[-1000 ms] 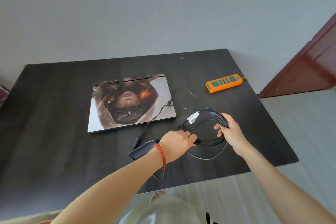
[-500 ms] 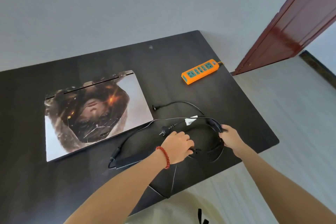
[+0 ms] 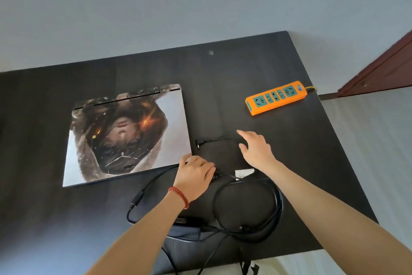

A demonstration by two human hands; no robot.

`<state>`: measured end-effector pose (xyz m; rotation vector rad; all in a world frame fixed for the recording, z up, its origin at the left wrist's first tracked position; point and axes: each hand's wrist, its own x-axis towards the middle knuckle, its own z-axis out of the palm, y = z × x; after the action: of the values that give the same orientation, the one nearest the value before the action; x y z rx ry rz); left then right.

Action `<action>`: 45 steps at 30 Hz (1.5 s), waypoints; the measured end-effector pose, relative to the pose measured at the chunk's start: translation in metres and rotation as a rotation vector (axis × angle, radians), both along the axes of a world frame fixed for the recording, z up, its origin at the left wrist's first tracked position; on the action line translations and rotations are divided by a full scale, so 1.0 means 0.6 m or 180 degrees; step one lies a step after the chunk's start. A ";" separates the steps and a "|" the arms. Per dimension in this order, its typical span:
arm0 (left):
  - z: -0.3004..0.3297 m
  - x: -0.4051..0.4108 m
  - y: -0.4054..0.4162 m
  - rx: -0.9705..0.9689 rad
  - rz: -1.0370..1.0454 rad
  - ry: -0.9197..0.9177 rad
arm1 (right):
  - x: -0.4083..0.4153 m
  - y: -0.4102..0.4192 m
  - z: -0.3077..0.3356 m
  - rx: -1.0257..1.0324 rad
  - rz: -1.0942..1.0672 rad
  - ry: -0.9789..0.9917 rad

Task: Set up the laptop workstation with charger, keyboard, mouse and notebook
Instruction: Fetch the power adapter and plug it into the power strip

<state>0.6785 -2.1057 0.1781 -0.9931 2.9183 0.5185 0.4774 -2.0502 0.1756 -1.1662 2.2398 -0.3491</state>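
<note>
A single head-worn wide-angle camera supplies the only view, so no part of the scene is shared with a second view. It looks forward and steeply down from above the near edge of the dark table (image 3: 223, 78), with both forearms entering from the bottom of the frame. The optical axis faces the far wall (image 3: 178, 7), which fills the upper third. The view is slightly rotated: the table's far edge rises toward the right. The camera is close enough that the table's left side is cut off by the frame, while the right edge and the floor (image 3: 367, 141) beyond it are visible.
</note>
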 end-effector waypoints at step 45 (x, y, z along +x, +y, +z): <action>-0.067 0.072 -0.506 -0.0540 0.1453 0.0330 | 0.160 -0.574 -0.064 -0.0735 0.0501 0.0786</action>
<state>0.7220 -2.4090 0.1379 -1.7216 2.8548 0.3384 0.5735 -2.3946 0.1372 -1.5721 2.3423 -0.4284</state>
